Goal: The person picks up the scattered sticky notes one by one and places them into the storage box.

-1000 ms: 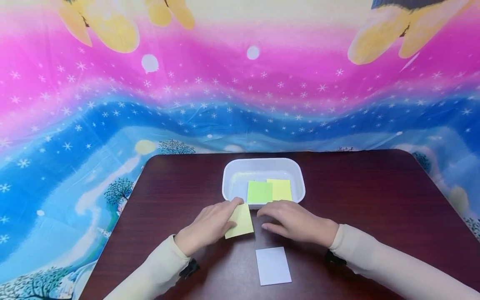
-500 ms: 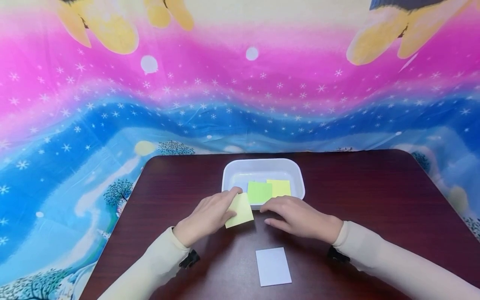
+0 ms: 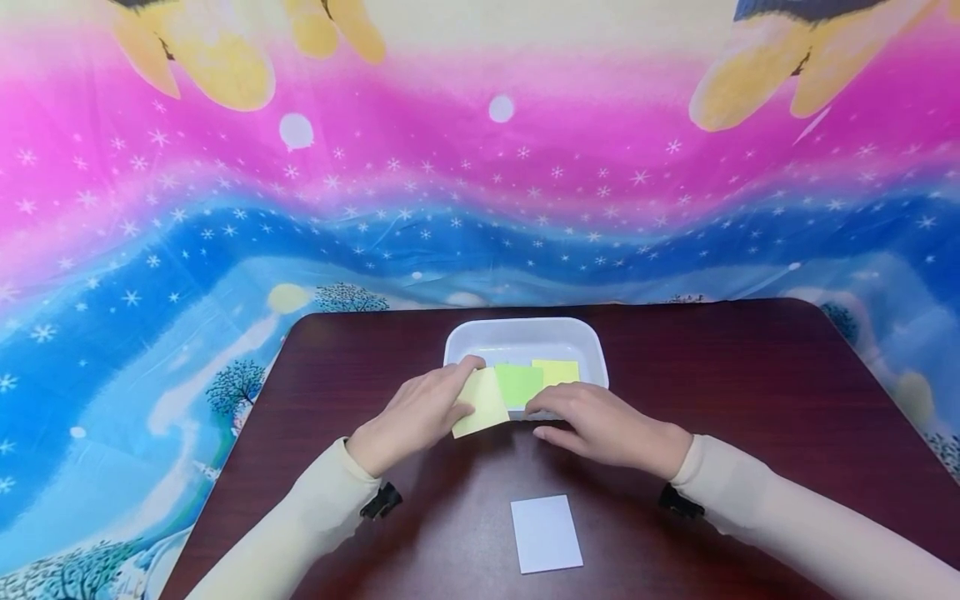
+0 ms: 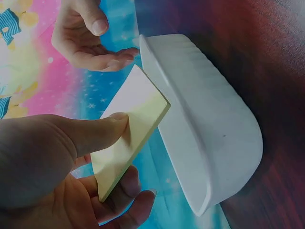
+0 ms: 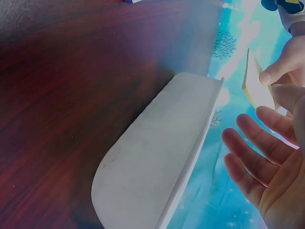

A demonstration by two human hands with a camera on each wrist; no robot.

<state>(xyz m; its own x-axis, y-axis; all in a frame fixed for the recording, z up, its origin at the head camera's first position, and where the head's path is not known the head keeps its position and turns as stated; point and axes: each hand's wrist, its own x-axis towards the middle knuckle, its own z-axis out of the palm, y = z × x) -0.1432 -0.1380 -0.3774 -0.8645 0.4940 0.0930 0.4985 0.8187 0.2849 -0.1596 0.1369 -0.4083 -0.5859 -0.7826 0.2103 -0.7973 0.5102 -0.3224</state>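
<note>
My left hand [image 3: 420,412] pinches a pale yellow sticky note pad [image 3: 482,403] between thumb and fingers, tilted at the near left rim of a white plastic tray [image 3: 525,327]. In the left wrist view the thumb lies flat across the pad [image 4: 131,124], with fingers behind it. Inside the tray, a green sticky note pad [image 3: 519,385] overlaps a brighter yellow one [image 3: 557,373]. At the tray's near right rim is my right hand [image 3: 600,425], holding nothing. Its fingers are loosely bent and apart in the right wrist view.
A white square note pad [image 3: 547,534] lies on the dark wooden table [image 3: 712,375], nearer to me than the tray. Behind the table's far edge hangs a colourful printed cloth [image 3: 480,208]. Dark straps [image 3: 381,501] sit at both wrists.
My left hand has raised the pale yellow pad and carried it forward, from in front of the tray to over its near rim. The right hand has shifted slightly forward and right.
</note>
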